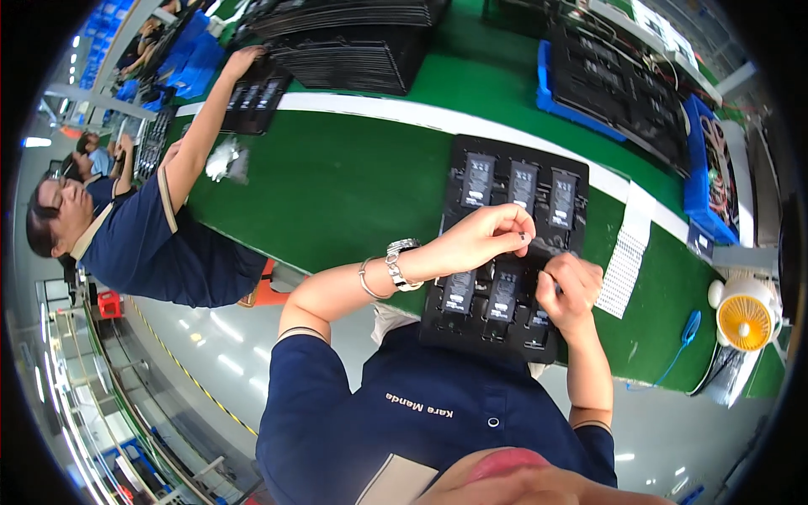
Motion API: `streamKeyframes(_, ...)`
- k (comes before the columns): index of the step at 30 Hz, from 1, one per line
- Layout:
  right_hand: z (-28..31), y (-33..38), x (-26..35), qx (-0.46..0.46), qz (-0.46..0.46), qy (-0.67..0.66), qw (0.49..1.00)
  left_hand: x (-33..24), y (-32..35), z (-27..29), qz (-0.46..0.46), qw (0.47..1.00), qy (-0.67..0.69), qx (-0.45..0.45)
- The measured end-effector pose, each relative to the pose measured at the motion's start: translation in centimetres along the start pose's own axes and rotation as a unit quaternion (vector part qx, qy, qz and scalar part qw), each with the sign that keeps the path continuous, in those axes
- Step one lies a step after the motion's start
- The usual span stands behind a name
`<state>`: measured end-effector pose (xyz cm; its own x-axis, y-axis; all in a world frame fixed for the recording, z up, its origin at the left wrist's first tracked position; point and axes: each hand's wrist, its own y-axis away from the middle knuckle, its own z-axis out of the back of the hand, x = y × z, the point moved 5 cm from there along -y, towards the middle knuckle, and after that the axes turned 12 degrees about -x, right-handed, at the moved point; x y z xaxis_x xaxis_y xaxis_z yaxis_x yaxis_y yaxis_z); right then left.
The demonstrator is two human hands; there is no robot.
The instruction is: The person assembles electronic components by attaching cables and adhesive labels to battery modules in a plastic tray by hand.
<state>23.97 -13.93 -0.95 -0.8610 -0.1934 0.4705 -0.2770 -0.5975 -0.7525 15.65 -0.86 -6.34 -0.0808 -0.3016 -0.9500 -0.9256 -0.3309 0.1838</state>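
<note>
A black molded tray (pixel 438 332) lies in front of me, its near edge at my body. Flat black battery packs (pixel 478 179) with pale print sit in its pockets, in a far row and a near row. Above the tray's middle, my left hand (pixel 488 240) pinches a tiny dark piece (pixel 522 236) between thumb and finger; its kind is too small to make out. My right hand (pixel 572 290) is just right of it, over the tray's right side, fingers curled closed. What those fingers hold, if anything, is hidden.
Right of the tray lies a white sheet (pixel 624 257) with rows of small marks. A yellow-white fan (pixel 745 322) and a blue bin (pixel 697 198) stand farther right. Stacked black trays (pixel 345 63) rise at the back. A co-worker (pixel 185 244) reaches across the green bench at left.
</note>
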Motion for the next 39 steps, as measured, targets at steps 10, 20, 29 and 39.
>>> streamKeyframes(10,-1.5,2.6,-2.1,0.019,-0.217,-0.07,0.973,-1.3,0.9,4.7,-0.047,0.992,0.063,-0.096)
streamKeyframes(20,-1.6,3.1,-3.4,0.006,-0.261,-0.068,0.963,-12.3,18.8,-0.2,-0.77,0.595,0.035,-0.227)
streamKeyframes(29,-1.9,2.3,-2.3,0.002,-0.226,-0.09,0.97,-16.2,21.7,-5.0,-0.879,0.459,0.027,-0.128)
streamKeyframes(39,-2.0,2.3,-1.8,0.002,-0.204,-0.088,0.975,-15.6,22.1,-4.9,-0.875,0.471,0.028,-0.107)
